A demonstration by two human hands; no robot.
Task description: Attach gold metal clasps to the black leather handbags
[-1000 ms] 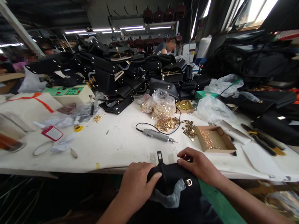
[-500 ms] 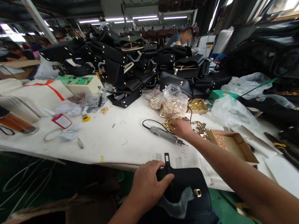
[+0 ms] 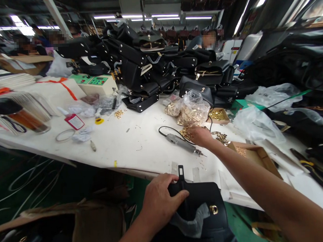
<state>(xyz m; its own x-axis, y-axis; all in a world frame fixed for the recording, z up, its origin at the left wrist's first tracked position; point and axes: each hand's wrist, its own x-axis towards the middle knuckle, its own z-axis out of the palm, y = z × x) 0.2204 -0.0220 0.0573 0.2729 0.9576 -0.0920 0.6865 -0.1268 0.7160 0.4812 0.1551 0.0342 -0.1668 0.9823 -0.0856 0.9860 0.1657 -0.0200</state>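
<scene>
My left hand [image 3: 164,195] grips the upper edge of a black handbag [image 3: 203,190] in front of me, thumb on the near side. A strap tab with a slot [image 3: 181,172] sticks up beside its fingers. The bag carries a gold turn-lock [image 3: 213,209] and a handle wrapped in clear plastic [image 3: 194,220]. Out on the table, my right hand [image 3: 200,135] reaches into a pile of gold metal fittings [image 3: 187,132]; its fingertips are among the pieces, so what they hold is hidden. Just nearer lies a grey electric screwdriver [image 3: 182,143].
Black handbags [image 3: 141,90] are heaped along the back of the white table [image 3: 119,140]. A plastic bag of fittings [image 3: 194,109] and a cardboard tray [image 3: 258,156] flank the right hand. A red-and-white bottle [image 3: 74,121] lies left. An open carton [image 3: 98,225] stands below.
The view has turned slightly left, shifting the table's contents rightward. My right hand stays at the fittings pile, and my left hand keeps its hold on the handbag.
</scene>
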